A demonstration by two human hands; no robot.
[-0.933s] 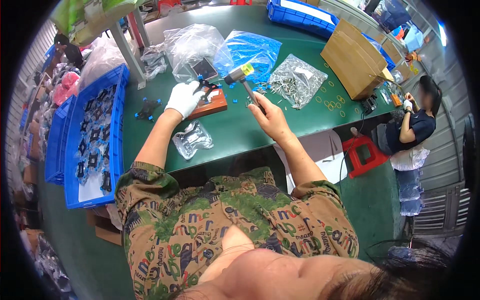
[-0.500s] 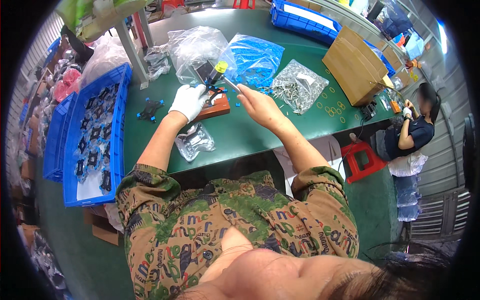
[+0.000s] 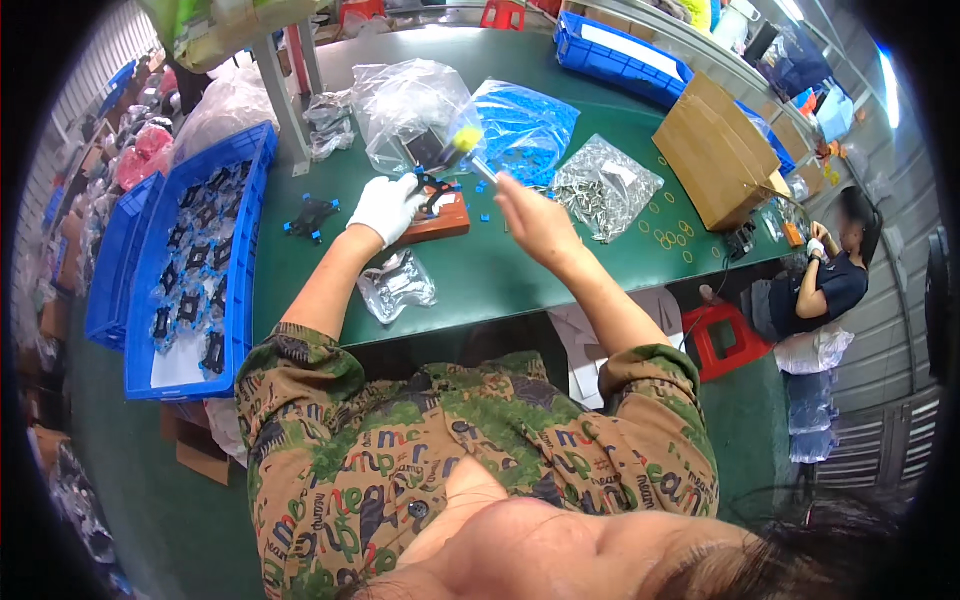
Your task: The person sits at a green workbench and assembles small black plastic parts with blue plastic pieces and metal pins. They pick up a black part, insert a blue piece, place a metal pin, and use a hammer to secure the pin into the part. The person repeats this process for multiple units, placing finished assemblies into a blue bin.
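My left hand [image 3: 386, 210], in a white glove, holds a black bracket with blue tips [image 3: 434, 186] against a reddish-brown block [image 3: 446, 222] on the green table. My bare right hand [image 3: 538, 222] grips the metal handle of a mallet [image 3: 466, 138]. The mallet's yellow head is blurred and raised just above the bracket. Another black bracket with blue tips [image 3: 312, 218] lies to the left of the block. In front of the block lies a clear plastic bag of parts [image 3: 398, 286]. A few small blue pieces [image 3: 484, 217] are scattered beside the block.
A blue crate [image 3: 240, 300] of brackets stands left. Behind are a bag of blue parts [image 3: 528, 115] and a bag of metal pins [image 3: 607, 188]. Yellow rings [image 3: 672, 240] lie near a cardboard box [image 3: 712, 150]. A co-worker [image 3: 840, 280] sits right, by a red stool [image 3: 730, 345].
My right hand and the mallet have shifted up and to the right, away from the bracket. My left hand stays on the bracket and block. The whole view has shifted slightly.
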